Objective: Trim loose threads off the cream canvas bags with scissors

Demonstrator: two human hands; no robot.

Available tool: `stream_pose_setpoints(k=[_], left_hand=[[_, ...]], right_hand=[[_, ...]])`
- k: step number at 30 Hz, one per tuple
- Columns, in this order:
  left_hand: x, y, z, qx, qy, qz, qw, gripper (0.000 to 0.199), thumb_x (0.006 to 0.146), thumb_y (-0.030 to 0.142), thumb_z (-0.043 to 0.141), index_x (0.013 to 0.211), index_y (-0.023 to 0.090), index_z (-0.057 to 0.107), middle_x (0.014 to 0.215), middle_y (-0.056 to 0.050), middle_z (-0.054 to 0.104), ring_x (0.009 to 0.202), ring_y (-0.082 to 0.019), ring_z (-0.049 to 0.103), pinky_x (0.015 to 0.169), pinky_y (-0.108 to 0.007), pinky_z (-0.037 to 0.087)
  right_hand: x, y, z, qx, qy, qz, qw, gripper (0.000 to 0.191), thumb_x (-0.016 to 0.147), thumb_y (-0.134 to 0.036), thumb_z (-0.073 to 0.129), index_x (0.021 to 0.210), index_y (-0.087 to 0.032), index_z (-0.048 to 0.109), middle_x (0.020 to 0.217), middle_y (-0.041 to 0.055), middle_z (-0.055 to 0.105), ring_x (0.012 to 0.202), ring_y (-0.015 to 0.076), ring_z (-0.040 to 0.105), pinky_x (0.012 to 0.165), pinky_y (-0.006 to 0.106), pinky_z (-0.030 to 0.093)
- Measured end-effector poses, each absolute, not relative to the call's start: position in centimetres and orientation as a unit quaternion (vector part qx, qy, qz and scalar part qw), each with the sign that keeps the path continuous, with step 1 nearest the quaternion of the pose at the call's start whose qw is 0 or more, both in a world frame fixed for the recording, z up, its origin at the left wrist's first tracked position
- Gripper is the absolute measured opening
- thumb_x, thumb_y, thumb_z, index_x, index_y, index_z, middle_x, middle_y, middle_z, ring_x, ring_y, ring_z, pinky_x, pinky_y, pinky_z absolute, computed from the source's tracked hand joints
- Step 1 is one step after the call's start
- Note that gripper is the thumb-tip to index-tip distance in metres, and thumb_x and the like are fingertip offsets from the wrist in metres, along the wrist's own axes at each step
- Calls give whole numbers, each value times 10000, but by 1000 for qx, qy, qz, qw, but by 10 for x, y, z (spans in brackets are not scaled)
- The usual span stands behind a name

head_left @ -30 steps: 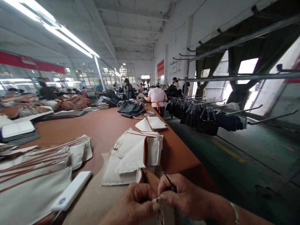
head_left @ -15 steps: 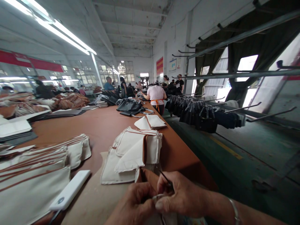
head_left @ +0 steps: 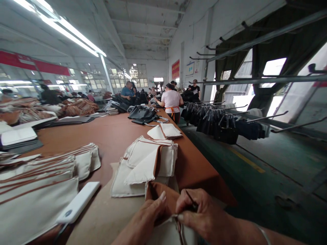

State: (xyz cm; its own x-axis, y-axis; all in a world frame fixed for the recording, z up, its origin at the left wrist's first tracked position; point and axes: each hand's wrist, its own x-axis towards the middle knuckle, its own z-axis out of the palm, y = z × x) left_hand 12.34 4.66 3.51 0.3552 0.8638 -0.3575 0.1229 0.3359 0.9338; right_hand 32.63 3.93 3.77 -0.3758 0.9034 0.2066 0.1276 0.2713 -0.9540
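At the bottom centre, my left hand (head_left: 148, 216) has its thumb on a cream fabric piece with brown lining (head_left: 166, 197), its fingers closed round the edge. My right hand (head_left: 201, 211) pinches the same piece near its seam and also holds a thin dark tool (head_left: 190, 198) that points up and left. Just beyond the hands lies a stack of cream pieces with brown edging (head_left: 143, 163). The lower part of the held piece runs out of the frame.
More cream pieces (head_left: 46, 190) lie at the left beside a white power bank (head_left: 79, 203) with a cable. Black bags (head_left: 143, 114) rest farther along the brown table (head_left: 107, 136). A person in a pink shirt (head_left: 171, 99) stands there. A rack with hanging bags (head_left: 224, 131) is at the right.
The held piece has opened up, showing more brown lining and cream fabric. My left hand has moved slightly away from my right, its thumb now raised along the lining. The person in pink stands more upright.
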Motion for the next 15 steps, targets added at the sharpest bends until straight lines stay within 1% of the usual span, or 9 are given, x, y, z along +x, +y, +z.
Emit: stream_pose_setpoints(k=[3, 6, 8, 11, 13, 14, 15], left_hand=[[122, 50, 33, 485, 477, 233, 695, 595, 770, 759, 580, 755, 165, 601, 754, -36, 582, 679, -163, 496, 584, -242, 379], [125, 51, 36, 488, 429, 205, 732, 606, 768, 749, 601, 720, 146, 575, 691, -2, 483, 617, -120, 382, 553, -230, 310], [128, 49, 36, 491, 409, 207, 741, 568, 779, 702, 639, 706, 145, 547, 659, 24, 418, 593, -98, 298, 537, -229, 249], [129, 46, 32, 513, 411, 195, 728, 524, 761, 643, 705, 690, 167, 498, 614, 51, 368, 557, -85, 248, 503, -239, 176], [128, 45, 32, 540, 406, 186, 714, 530, 752, 649, 707, 668, 179, 476, 590, 58, 352, 536, -83, 248, 487, -244, 153], [128, 45, 34, 560, 400, 186, 702, 533, 760, 658, 692, 665, 178, 480, 587, 57, 357, 534, -83, 255, 485, -243, 155], [127, 46, 36, 581, 389, 184, 691, 534, 774, 667, 668, 668, 175, 490, 588, 54, 364, 534, -84, 263, 484, -241, 162]], right_hand=[[330, 39, 32, -304, -757, 368, 446, 104, 826, -148, 577, 728, -147, 612, 686, 15, 592, 662, 118, 542, 627, 216, 394], [336, 40, 30, -233, -815, 290, 444, 123, 864, -126, 522, 774, -157, 600, 724, 35, 578, 683, 125, 537, 639, 222, 400], [340, 41, 29, -217, -842, 251, 426, 118, 864, -129, 509, 798, -164, 600, 746, 46, 574, 687, 133, 535, 632, 232, 397], [346, 40, 28, -216, -882, 191, 372, 120, 875, -172, 508, 851, -173, 625, 760, 61, 604, 696, 157, 529, 641, 270, 388], [349, 37, 26, -208, -890, 182, 363, 134, 892, -201, 513, 897, -169, 644, 795, 79, 631, 715, 168, 536, 648, 282, 387], [350, 36, 26, -200, -881, 201, 380, 142, 901, -212, 516, 919, -162, 647, 809, 85, 638, 732, 171, 548, 661, 281, 398], [351, 36, 26, -201, -861, 246, 398, 151, 914, -229, 520, 944, -153, 647, 827, 86, 642, 755, 170, 561, 680, 277, 411]])
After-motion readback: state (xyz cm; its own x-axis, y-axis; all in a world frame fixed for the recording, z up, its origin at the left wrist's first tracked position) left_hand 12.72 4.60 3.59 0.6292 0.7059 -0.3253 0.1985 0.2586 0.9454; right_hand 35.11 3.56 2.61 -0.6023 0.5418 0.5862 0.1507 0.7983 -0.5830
